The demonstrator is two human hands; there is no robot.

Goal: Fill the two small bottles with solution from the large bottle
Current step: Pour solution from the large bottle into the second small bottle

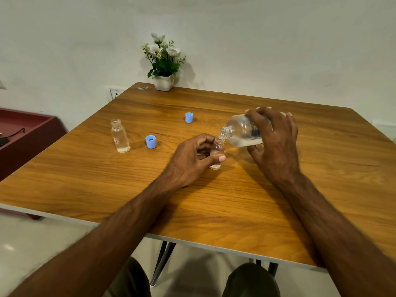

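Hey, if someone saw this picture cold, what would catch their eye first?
Probably the pour at the table's centre: the right hand tips the large bottle so its mouth meets a small bottle steadied by the left hand. Next, the two blue caps lying loose, and a second small bottle standing open to the left.

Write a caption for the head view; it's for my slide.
Right hand tips large bottle into small bottle steadied by left hand.
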